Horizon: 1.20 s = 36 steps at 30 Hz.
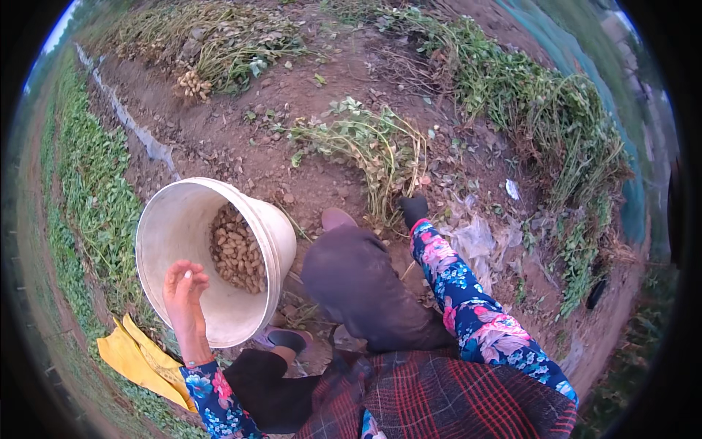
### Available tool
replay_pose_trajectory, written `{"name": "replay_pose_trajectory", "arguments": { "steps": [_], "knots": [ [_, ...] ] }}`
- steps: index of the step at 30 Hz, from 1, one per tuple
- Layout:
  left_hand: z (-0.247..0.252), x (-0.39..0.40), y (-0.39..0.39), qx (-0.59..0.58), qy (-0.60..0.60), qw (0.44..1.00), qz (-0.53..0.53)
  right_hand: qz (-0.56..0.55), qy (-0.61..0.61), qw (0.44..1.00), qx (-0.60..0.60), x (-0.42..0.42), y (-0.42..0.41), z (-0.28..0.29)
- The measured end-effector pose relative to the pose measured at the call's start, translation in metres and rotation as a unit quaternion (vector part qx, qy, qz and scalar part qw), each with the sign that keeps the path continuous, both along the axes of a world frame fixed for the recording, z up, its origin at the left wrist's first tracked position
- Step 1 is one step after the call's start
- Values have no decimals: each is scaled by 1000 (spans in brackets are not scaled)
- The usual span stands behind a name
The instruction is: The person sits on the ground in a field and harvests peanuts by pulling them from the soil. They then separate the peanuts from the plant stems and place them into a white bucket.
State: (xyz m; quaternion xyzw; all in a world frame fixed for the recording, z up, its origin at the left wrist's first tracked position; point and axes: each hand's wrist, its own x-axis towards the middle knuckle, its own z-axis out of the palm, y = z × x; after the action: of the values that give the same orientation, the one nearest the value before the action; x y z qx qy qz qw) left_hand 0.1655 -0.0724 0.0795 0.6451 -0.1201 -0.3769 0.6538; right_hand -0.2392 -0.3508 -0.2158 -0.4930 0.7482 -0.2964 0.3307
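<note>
My left hand [185,296], bare, is raised before the near rim of a white plastic bucket [282,230]. Its fingers are bent, and whether they pinch anything is not clear. Unshelled peanuts [238,249] lie at the bottom of the bucket, which tilts towards me. My right hand [413,209], in a dark glove, is at the lower stems of a bunch of peanut plants [375,153] lying on the soil. The glove's fingers are partly hidden, so its grip cannot be made out. The bunch's leafy tops spread away to the upper left.
Pulled peanut plants [219,55] with a cluster of pods [193,85] lie at the upper left. A long heap of plants [548,120] curves along the right. Torn plastic film [477,241] lies right of my glove. Yellow cloth-like material [140,365] is beside the bucket. Green crops [96,181] grow at left.
</note>
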Motion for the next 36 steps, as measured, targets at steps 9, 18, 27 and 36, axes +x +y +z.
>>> {"name": "replay_pose_trajectory", "arguments": {
  "steps": [9,18,27,36],
  "knots": [
    [22,3,14,-66,-14,998,-12,38,-369,928,-46,8,-52,149],
    [42,-21,2,-146,-13,986,-74,278,-447,824,-212,63,-41,386],
    [74,-16,14,-262,-55,958,-100,490,-390,731,-271,199,56,510],
    [73,5,33,-355,10,934,-31,648,-130,552,-508,334,214,447]
  ]
}}
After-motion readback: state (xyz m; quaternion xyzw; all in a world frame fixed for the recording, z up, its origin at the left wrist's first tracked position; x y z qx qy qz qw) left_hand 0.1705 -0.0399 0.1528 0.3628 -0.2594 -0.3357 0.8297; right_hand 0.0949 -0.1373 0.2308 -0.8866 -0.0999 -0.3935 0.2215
